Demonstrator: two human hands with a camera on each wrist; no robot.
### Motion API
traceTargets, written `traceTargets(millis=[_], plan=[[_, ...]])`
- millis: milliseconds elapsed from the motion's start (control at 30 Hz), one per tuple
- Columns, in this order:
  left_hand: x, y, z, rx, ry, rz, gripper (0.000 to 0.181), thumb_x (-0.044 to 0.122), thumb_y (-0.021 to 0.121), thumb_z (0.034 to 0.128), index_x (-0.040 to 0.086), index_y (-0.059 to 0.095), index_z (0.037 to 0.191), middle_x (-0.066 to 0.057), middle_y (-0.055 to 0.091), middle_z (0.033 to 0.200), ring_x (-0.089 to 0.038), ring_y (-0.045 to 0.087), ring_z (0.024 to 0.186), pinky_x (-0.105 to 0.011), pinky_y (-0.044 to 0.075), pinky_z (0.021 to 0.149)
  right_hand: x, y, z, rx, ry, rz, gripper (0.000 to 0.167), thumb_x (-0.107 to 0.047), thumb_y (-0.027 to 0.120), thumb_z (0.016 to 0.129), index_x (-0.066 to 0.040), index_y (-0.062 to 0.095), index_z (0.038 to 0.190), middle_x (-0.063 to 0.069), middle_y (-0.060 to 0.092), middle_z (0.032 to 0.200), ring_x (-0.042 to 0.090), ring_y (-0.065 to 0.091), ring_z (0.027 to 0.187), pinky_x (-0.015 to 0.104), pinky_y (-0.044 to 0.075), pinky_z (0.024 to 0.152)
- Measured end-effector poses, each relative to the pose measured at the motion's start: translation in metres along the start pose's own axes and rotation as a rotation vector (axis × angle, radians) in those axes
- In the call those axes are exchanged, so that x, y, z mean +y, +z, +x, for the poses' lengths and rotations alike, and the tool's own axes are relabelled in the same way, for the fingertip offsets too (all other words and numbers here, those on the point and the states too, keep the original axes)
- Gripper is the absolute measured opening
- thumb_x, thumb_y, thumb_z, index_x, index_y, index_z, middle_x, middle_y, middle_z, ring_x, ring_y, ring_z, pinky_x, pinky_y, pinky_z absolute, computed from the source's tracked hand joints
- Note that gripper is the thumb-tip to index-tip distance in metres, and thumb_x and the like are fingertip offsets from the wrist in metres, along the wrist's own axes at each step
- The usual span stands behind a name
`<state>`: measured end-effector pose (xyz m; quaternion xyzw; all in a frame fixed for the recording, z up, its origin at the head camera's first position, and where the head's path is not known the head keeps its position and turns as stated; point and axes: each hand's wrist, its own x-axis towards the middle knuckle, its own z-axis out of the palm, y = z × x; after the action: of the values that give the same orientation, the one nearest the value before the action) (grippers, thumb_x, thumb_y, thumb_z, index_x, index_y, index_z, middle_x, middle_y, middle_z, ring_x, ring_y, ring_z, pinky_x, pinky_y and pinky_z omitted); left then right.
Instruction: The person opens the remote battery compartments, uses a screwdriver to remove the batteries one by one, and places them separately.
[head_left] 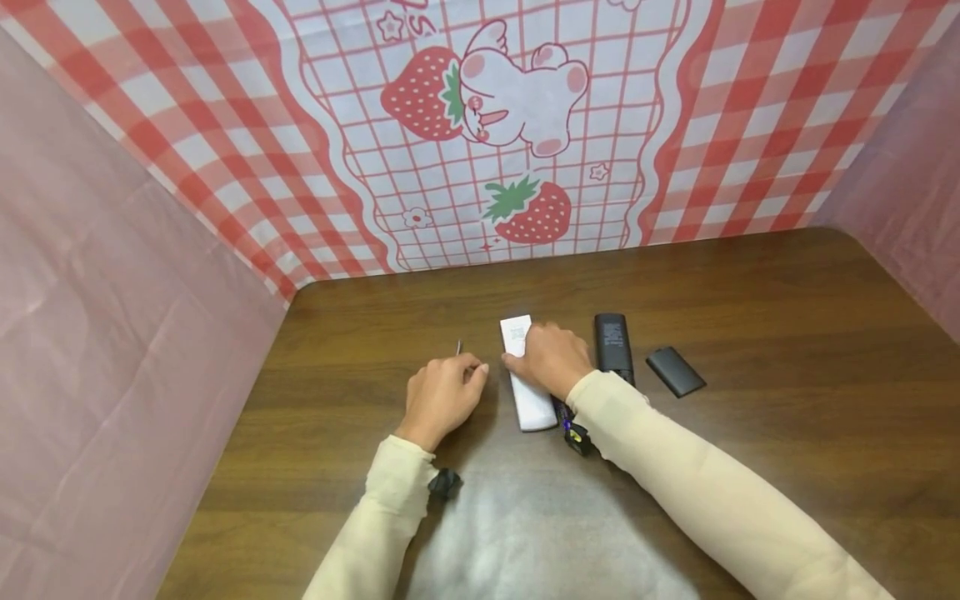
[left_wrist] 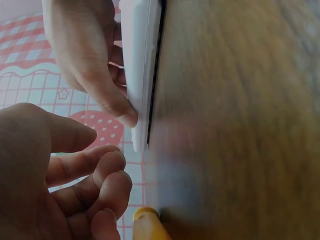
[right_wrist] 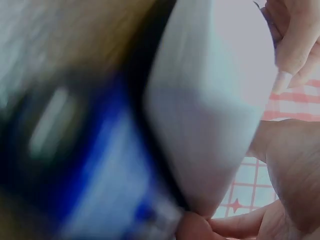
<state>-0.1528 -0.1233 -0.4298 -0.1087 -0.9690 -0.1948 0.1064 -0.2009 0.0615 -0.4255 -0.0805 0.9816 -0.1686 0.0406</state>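
A white remote control [head_left: 535,406] lies on the wooden table with its labelled back up. My right hand [head_left: 553,358] reaches across it and grips it, thumb on the left edge. In the left wrist view that thumb presses the side of the white remote [left_wrist: 137,65]. To the left, apart from the remote, my left hand [head_left: 444,394] has loosely bent fingers, with nothing between thumb and fingertips [left_wrist: 112,162]. Beyond the left hand, a thin metallic piece [head_left: 459,345] shows. A yellow rounded object [left_wrist: 149,225] is below the left fingers in the left wrist view.
A black remote control [head_left: 613,342] lies right of my right hand, partly hidden by the wrist. Farther right is a flat black cover [head_left: 677,372]. A blurred blue object [right_wrist: 107,165] sits beside the white remote. A patterned cloth [head_left: 525,208] hangs behind the table [head_left: 787,333].
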Motion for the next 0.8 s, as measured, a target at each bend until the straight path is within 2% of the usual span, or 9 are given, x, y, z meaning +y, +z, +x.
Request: traceTargets(millis=[233, 500, 633, 800], plan=[[0.001, -0.001, -0.001, 0.002, 0.002, -0.002, 0.020, 0.037, 0.062, 0.0956, 0.023, 0.077, 0.096, 0.007, 0.072, 0.081, -0.021, 0.068, 0.073, -0.044, 0.049, 0.059, -0.004, -0.001, -0.003, 0.015, 0.000, 0.037, 0.049, -0.047, 0.072, 0.081, 0.001, 0.066, 0.089, 0.017, 0.057, 0.090, 0.033, 0.059, 0.072, 0.044, 0.049, 0.060], [0.002, 0.000, -0.001, -0.011, -0.001, -0.004, 0.021, 0.037, 0.062, 0.0963, 0.023, 0.077, 0.097, 0.007, 0.071, 0.081, -0.020, 0.067, 0.073, -0.043, 0.049, 0.059, -0.006, -0.004, -0.005, 0.035, 0.062, 0.092, 0.065, -0.047, 0.071, 0.078, 0.003, 0.050, 0.114, 0.016, 0.060, 0.084, 0.029, 0.059, 0.065, 0.042, 0.047, 0.057], [0.003, 0.000, -0.002, -0.013, 0.003, -0.005, 0.021, 0.037, 0.062, 0.0962, 0.022, 0.077, 0.097, 0.006, 0.071, 0.082, -0.020, 0.067, 0.072, -0.043, 0.049, 0.058, -0.002, -0.005, -0.007, 0.036, 0.063, 0.122, 0.075, -0.049, 0.070, 0.080, 0.006, 0.046, 0.125, 0.018, 0.062, 0.086, 0.029, 0.059, 0.065, 0.041, 0.047, 0.056], [0.003, 0.001, -0.003, -0.010, 0.015, -0.002, 0.022, 0.037, 0.061, 0.0964, 0.022, 0.077, 0.098, 0.006, 0.072, 0.083, -0.018, 0.067, 0.071, -0.041, 0.048, 0.058, 0.008, -0.011, -0.012, 0.062, 0.071, 0.198, 0.075, -0.051, 0.067, 0.081, 0.006, 0.047, 0.126, 0.018, 0.063, 0.089, 0.029, 0.060, 0.067, 0.041, 0.047, 0.057]])
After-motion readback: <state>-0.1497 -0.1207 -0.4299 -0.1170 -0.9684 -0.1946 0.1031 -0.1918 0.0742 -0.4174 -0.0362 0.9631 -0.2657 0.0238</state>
